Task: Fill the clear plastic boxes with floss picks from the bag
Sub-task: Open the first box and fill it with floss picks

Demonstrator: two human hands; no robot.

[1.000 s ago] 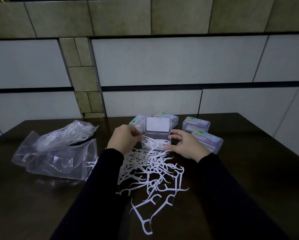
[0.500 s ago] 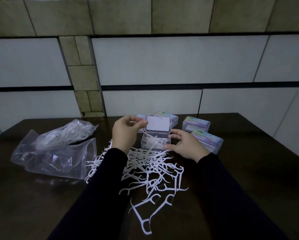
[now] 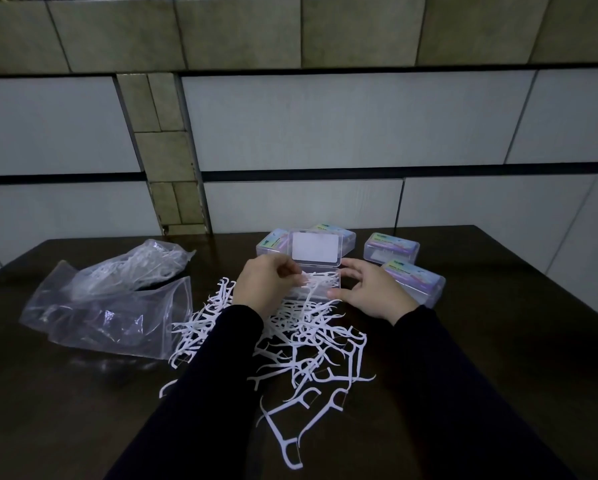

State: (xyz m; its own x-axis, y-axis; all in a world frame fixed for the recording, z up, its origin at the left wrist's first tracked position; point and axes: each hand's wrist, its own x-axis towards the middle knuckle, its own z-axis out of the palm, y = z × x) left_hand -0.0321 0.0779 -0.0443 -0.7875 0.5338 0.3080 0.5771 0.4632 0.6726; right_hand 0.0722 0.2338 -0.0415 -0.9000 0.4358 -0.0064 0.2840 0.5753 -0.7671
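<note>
pinching floss picks (image 3: 316,284), left hand (image 3: 266,289), open box (image 3: 316,271)

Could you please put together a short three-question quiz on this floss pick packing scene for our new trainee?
1. True or false: the lid of the box between the hands is standing open.
2. Which hand steadies that box from the side: A) left hand B) right hand?
3. Fill in: the plastic bag lies on the table to the person's ____ of the loose floss picks.

Key: 1. true. 2. B, while the left hand puts picks into the box. 3. left.
</note>
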